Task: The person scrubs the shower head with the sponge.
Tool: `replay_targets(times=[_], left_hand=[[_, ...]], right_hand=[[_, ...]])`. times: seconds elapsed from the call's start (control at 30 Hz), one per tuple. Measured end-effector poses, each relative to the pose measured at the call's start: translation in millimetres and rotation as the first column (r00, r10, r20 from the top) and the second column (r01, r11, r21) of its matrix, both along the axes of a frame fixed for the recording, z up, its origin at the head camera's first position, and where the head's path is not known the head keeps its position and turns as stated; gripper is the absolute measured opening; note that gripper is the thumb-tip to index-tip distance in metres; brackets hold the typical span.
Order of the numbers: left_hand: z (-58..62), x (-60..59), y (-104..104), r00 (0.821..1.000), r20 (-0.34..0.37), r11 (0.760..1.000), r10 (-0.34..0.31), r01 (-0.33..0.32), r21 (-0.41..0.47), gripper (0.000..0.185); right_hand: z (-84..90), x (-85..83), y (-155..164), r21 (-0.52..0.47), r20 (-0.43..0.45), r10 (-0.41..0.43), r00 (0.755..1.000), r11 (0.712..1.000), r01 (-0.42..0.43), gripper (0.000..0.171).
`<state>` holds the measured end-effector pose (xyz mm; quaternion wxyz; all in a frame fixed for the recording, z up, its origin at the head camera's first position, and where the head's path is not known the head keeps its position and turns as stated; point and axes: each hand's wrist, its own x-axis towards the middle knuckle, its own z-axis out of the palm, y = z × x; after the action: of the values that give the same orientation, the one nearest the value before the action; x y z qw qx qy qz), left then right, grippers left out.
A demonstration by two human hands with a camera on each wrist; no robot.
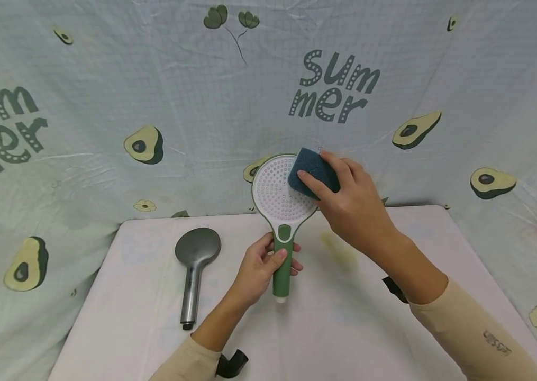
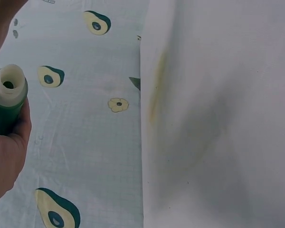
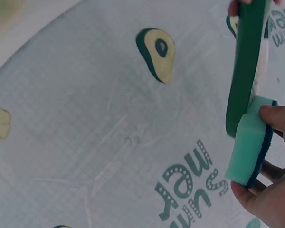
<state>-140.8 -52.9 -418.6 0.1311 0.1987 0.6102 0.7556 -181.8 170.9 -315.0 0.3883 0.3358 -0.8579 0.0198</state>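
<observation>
Upright above the left hand (image 1: 260, 265), curled round its green handle (image 1: 281, 278), the green-and-white shower head (image 1: 281, 209) looks light, stiff and smooth, so best held there, while the right hand (image 1: 356, 203) pinches a probably soft sponge (image 1: 315, 170) by its edges against the spray face (image 1: 270, 185).

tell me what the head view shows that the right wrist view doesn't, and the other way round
Only the head view: the gray shower head lying on the table.

Only the right wrist view: the sponge's pale green foam in plain sight, and the green shower head edge-on.

Both: the left hand gripping the green shower head, just part of that hand in the right wrist view, and the right hand holding the sponge.
</observation>
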Motion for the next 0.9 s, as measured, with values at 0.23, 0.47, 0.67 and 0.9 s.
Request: replay_targets(times=[0.23, 0.47, 0.67, 0.9], left_hand=[[0.8, -2.3, 1, 1.0, 0.004, 1.0, 0.021, -0.021, -0.015, 0.038], [-3.0, -5.9, 1, 1.0, 0.004, 0.996, -0.014, 0.013, 0.086, 0.042], [-2.4, -6.3, 1, 0.998, -0.006, 0.993, -0.058, 0.058, 0.107, 0.042], [-3.9, -7.6, 4, 0.999, 0.0, 0.997, -0.052, 0.052, 0.053, 0.034]], right_hand=[[-28.5, 18.6, -1, 0.052, 0.049, 0.054, 0.997, 0.997, -0.057, 0.06], [-52.7, 34.1, 2, 0.054, 0.104, 0.115, 0.988, 0.991, -0.121, 0.067], [-52.6, 30.4, 6, 0.031, 0.101, 0.121, 0.988, 0.992, -0.125, 0.067], [-22.4, 7.2, 7, -0.009, 0.047, 0.064, 0.997, 0.998, -0.064, 0.068]])
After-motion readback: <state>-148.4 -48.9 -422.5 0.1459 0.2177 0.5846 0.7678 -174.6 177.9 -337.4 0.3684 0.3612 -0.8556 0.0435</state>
